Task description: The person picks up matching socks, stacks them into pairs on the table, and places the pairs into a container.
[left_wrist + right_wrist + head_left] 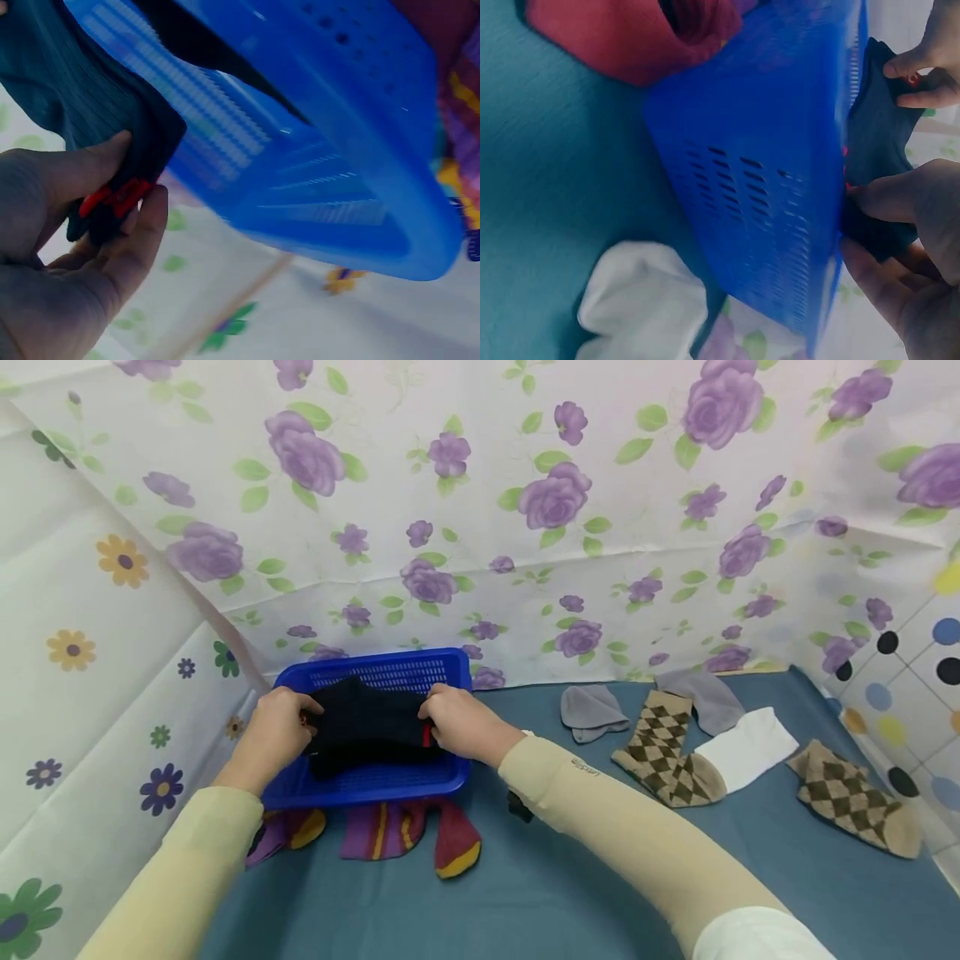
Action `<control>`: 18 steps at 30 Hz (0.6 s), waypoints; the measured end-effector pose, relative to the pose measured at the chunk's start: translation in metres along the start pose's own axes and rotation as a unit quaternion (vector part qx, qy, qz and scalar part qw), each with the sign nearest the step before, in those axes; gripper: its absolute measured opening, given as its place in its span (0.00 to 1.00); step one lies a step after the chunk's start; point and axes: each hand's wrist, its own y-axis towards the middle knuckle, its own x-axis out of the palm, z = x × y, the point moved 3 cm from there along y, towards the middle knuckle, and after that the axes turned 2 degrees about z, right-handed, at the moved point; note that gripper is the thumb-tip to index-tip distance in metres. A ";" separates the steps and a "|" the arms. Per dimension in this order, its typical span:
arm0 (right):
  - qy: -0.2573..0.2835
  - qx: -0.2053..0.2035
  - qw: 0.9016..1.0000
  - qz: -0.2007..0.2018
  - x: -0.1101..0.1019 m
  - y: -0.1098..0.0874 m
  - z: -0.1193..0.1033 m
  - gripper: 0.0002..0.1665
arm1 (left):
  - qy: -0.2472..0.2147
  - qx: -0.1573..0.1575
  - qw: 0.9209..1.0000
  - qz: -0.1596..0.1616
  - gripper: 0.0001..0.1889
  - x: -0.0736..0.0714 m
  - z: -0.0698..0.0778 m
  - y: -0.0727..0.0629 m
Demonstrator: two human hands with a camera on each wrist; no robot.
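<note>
Two grips (pixel 277 727) (pixel 463 720), dark cloth (pixel 367 714) held between

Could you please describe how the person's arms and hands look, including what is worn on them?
The left hand and right hand wear no gloves. The left sleeve and right sleeve are long, cream to beige. Small dark lettering marks the right one near the wrist; white fabric covers that arm higher up.

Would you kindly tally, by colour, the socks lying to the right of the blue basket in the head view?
Grey socks: 2
Beige-and-brown diamond socks: 2
White sock: 1
Total: 5
</note>
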 end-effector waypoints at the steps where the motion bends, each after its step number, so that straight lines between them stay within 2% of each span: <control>1: -0.004 -0.001 1.000 -0.003 0.003 0.003 -0.001 0.17 | -0.006 -0.007 1.000 -0.007 0.13 0.002 -0.006 0.003; 4: -0.025 0.003 0.999 -0.020 0.013 0.010 -0.002 0.16 | -0.017 -0.018 0.999 -0.036 0.13 0.012 -0.021 0.011; 7: -0.052 0.007 0.998 -0.039 0.021 0.017 -0.004 0.14 | -0.013 -0.015 0.998 -0.062 0.13 0.022 -0.031 0.018; 13: -0.095 0.018 0.992 -0.075 0.033 0.025 -0.003 0.05 | -0.005 -0.018 0.994 -0.106 0.13 0.033 -0.037 0.027; 18: -0.098 0.021 0.991 -0.087 0.043 0.028 -0.001 0.10 | -0.006 -0.032 0.991 -0.130 0.13 0.042 -0.042 0.030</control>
